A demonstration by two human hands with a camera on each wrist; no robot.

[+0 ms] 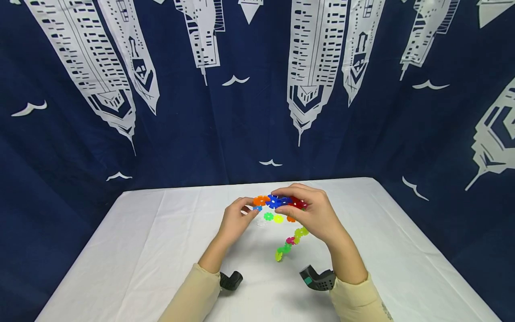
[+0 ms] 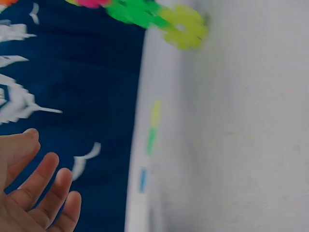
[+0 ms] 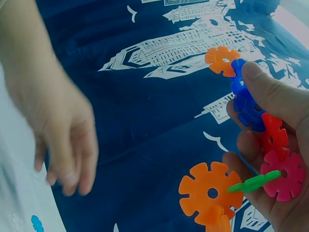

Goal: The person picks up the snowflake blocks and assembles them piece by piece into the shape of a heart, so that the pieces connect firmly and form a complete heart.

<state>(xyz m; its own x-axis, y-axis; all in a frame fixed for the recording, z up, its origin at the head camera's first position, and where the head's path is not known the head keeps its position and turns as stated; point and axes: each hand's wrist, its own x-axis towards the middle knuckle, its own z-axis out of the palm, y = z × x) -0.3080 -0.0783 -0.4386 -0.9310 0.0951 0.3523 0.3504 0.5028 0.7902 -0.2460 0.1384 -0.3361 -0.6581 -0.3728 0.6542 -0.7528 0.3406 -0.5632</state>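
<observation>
A chain of slotted flower-shaped plastic discs point(image 3: 250, 110) is in my right hand point(image 1: 311, 213), pinched between thumb and fingers at its blue discs. An orange disc point(image 3: 222, 61) forms the upper end, with red, pink, green and orange ones following. Its lower part hangs toward the table, ending in a yellow disc point(image 1: 278, 256). My left hand point(image 1: 233, 223) is apart from the chain, as the right wrist view shows. Its fingers are loosely bent, and nothing shows between them in the left wrist view. A loose light-blue disc point(image 1: 257, 208) lies near its fingertips in the head view.
On the white-covered table point(image 1: 169, 241) lie a loose green disc point(image 1: 268, 216), a yellow disc point(image 1: 279, 218) and a clear disc point(image 1: 261, 223). A dark blue curtain point(image 1: 249, 120) with white building prints hangs behind the far edge. Each wrist carries a black camera.
</observation>
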